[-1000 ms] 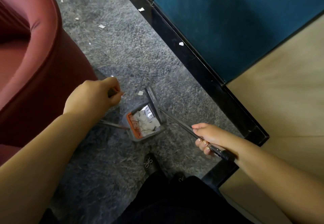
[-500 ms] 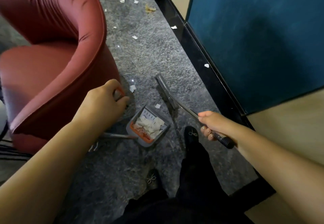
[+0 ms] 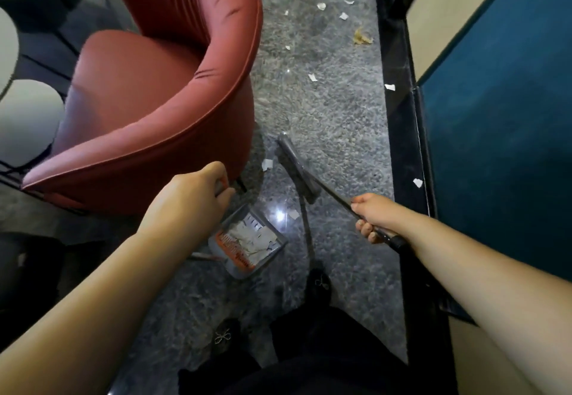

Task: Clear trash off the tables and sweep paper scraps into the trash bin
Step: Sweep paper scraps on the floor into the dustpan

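At the bottom of the frame we note dark trousers (image 3: 309,363) and two black shoes (image 3: 224,334) on the grey speckled floor (image 3: 325,110). Both bare forearms reach up from the lower corners.

The right hand (image 3: 373,216), right of centre, grasps the dark handle of a broom (image 3: 298,168); its fingers curl round the shaft. The broom head lies on the floor just above centre, angled from upper left to lower right.

The left hand (image 3: 193,195), left of centre, is clenched round the upright handle of a dustpan (image 3: 247,240); the handle is mostly hidden by the fist. The dustpan sits on the floor below and between the hands, with an orange comb edge on its near side. White paper pieces lie inside it.

One scrap (image 3: 267,164) lies just left of the broom head; another lies between the broom head and the dustpan. A red armchair (image 3: 148,85) fills the upper left, close beside the left hand. Further scraps (image 3: 312,77) are scattered over the floor toward the top centre, with a yellowish crumpled piece (image 3: 360,37) near them. Two white scraps rest on the black border strip (image 3: 399,122) at the right, beside a teal panel (image 3: 495,116). We see no trash bin.
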{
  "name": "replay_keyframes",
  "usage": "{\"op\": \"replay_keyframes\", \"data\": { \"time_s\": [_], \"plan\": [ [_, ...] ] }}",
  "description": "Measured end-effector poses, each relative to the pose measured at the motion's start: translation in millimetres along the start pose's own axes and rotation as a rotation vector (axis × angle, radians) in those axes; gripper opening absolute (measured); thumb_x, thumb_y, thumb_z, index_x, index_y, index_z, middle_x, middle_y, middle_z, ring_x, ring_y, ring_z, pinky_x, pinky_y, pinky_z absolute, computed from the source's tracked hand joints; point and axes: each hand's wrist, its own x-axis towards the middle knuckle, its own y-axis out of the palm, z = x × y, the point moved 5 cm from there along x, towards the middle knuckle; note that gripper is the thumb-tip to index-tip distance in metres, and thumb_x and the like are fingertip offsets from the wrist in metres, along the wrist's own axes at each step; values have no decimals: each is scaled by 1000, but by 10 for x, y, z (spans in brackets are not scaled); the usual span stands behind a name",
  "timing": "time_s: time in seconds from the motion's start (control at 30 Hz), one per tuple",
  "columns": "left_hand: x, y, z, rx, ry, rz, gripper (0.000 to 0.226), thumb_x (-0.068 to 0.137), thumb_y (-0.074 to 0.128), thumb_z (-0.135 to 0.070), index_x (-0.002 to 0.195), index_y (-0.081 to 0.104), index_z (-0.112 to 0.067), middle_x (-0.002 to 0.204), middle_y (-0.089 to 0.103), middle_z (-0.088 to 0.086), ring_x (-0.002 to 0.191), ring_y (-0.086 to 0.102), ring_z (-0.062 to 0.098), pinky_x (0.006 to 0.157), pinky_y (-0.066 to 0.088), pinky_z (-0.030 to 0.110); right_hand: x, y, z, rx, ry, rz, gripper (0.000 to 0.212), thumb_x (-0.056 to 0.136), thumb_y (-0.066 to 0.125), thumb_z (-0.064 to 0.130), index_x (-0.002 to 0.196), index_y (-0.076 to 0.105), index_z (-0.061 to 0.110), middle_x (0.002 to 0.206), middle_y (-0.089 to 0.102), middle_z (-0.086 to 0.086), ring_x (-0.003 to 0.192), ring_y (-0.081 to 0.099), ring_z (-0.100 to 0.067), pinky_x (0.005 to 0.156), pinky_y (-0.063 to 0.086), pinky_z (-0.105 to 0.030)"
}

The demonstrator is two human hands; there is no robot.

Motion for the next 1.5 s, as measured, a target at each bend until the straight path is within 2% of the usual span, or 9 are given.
{"op": "replay_keyframes", "data": {
  "time_s": [0.23, 0.43, 0.57, 0.73, 0.83, 1.03, 1.3, 1.5],
  "plan": [
    [184, -8, 5, 2, -113, -50, 18, 90, 63, -38, 84, 50, -26, 65, 60, 1, 63, 59, 27, 60, 54, 40, 458, -104, 663, -229, -59, 35, 20, 104, 30, 18, 119, 43, 24, 62, 37, -6, 27, 31, -6, 35, 29, -11],
    [236, 56, -50, 46, -126, -64, 19, 90, 60, -42, 85, 49, -28, 65, 61, -1, 60, 59, 25, 58, 55, 40, 833, -24, 880, -339, -90, 70, 20, 103, 33, 19, 120, 43, 24, 61, 43, -8, 28, 34, -9, 36, 33, -14],
    [247, 91, -51, 72, -166, -47, 17, 92, 58, -41, 87, 49, -27, 63, 59, -1, 58, 58, 24, 57, 54, 40, 963, 2, 879, -503, -170, 95, 20, 103, 34, 18, 118, 47, 22, 59, 45, -11, 37, 39, -16, 36, 35, -17],
    [196, 118, -72, 92, -159, -56, 17, 93, 57, -41, 88, 49, -27, 62, 59, -1, 56, 58, 25, 55, 54, 39, 935, -37, 656, -696, -144, 112, 19, 102, 34, 19, 116, 47, 24, 60, 46, -12, 40, 41, -18, 43, 37, -22],
    [133, 151, -100, 98, -155, -51, 17, 93, 57, -41, 89, 49, -27, 62, 59, -1, 55, 57, 24, 53, 53, 38, 794, -100, 391, -765, -114, 106, 24, 102, 34, 19, 123, 45, 27, 65, 46, -11, 41, 40, -18, 39, 37, -20],
    [32, 222, -136, 96, -123, -42, 19, 94, 56, -40, 89, 49, -23, 59, 56, 1, 52, 55, 25, 50, 53, 38, 452, -146, -113, -832, -95, 118, 30, 103, 35, 18, 132, 42, 22, 64, 45, -10, 40, 42, -18, 33, 37, -19],
    [-62, 258, -122, 62, -81, -74, 19, 91, 59, -40, 85, 50, -25, 61, 57, 2, 56, 55, 27, 53, 52, 38, -17, 121, -531, -756, -89, 162, 33, 103, 37, 19, 136, 39, 17, 71, 48, -8, 45, 44, -15, 36, 38, -21],
    [-263, 310, -79, 47, -69, -61, 18, 92, 58, -40, 85, 50, -26, 65, 59, 1, 58, 56, 26, 55, 54, 40, -223, 459, -803, -636, -82, 215, 33, 103, 37, 20, 136, 39, 16, 66, 47, -7, 42, 41, -12, 36, 36, -19]
  ]
}}
